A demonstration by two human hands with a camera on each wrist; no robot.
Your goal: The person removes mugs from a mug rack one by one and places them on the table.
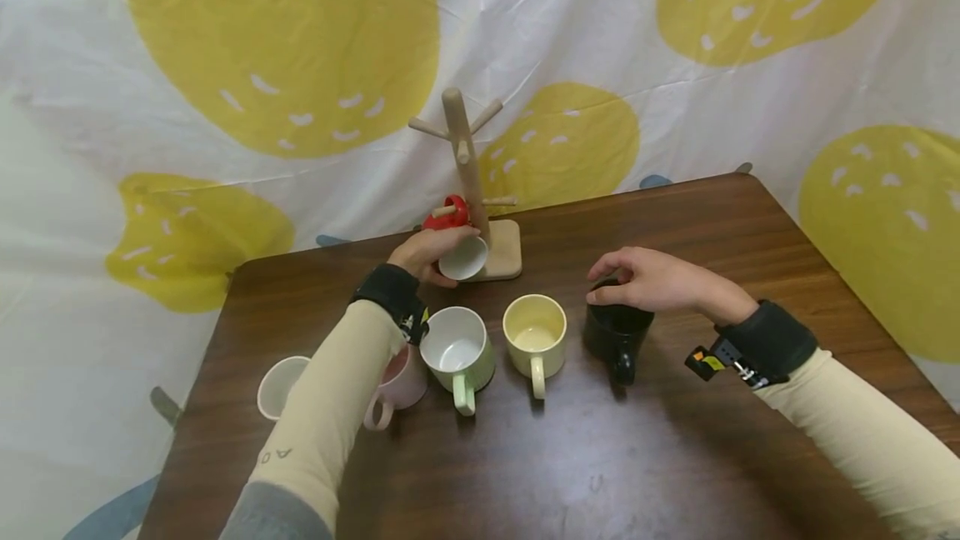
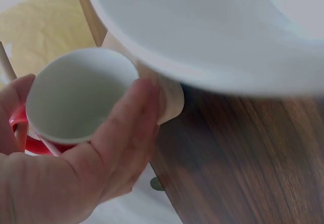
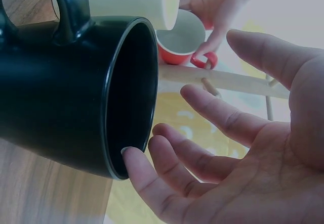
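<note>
My left hand (image 1: 429, 252) holds a red mug (image 2: 83, 95) with a white inside against the lower part of a wooden mug tree (image 1: 468, 177). Fingers and thumb lie round its body, and a low peg (image 1: 445, 212) shows at its red handle. Over the black mug (image 1: 609, 340) hovers my right hand (image 1: 660, 280), fingers loosely bent and spread. In the right wrist view its fingertips are close to that mug's rim without gripping it; whether one touches is hard to tell. The black mug stands upright, handle toward me.
A yellow mug (image 1: 536, 332), a light green mug (image 1: 459, 348) and a pink mug (image 1: 403, 386) stand in a row on the brown table (image 1: 570, 473). Another white-lined mug (image 1: 281, 386) is partly behind my left forearm. A patterned cloth (image 1: 570, 15) hangs behind.
</note>
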